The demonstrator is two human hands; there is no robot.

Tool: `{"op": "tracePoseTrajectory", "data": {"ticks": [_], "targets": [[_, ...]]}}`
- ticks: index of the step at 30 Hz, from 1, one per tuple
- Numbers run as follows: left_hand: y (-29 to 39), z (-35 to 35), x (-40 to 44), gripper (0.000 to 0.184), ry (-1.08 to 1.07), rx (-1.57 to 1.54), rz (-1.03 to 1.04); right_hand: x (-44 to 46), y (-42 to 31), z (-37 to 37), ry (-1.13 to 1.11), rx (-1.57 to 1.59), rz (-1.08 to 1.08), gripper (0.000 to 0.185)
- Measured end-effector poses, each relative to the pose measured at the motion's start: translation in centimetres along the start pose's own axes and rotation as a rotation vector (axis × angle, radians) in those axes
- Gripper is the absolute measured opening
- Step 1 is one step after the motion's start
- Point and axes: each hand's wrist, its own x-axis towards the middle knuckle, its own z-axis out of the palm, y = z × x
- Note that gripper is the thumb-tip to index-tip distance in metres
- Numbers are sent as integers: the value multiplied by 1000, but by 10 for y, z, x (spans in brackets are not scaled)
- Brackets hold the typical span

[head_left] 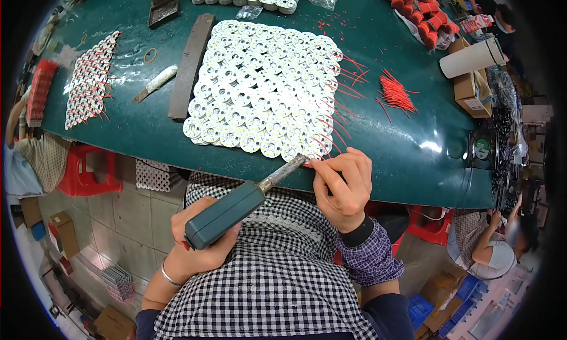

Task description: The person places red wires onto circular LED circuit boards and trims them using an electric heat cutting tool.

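My left hand (pixel 204 239) is wrapped round the dark green handle of a soldering iron (pixel 227 213). The iron's metal barrel points up and right, its tip at the near right corner of a stacked panel of round white LED boards (pixel 260 92). Just right of that tip, my right hand (pixel 345 183) pinches a short red wire (pixel 308 163) against the corner board; the fingertips partly hide it. Several red wires stick out along the panel's right edge. A pile of loose red wires (pixel 397 94) lies farther right on the green table (pixel 407 157).
A dark metal bar (pixel 192 68) borders the panel's left side. Beyond it lie a brush-like tool (pixel 156 83) and a wired board panel (pixel 91 80). Red bundles (pixel 422 15), a white roll (pixel 472 58) and a cardboard box (pixel 472 95) stand at right. Other people sit at both sides.
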Motion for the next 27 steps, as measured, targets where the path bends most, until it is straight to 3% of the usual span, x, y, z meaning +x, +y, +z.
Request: {"op": "tracePoseTrajectory", "data": {"ticks": [9,20,27], "targets": [[-5,0,-5,18,5,2,35,0,1,-1,-13,-13,-6,32],[-14,-1,-22,27,175,-75,-73,10,-14,-13,-75,-17,51,30],[-15,-8,-26,27,174,-45,-86,15,-21,-1,11,-29,30,31]]}}
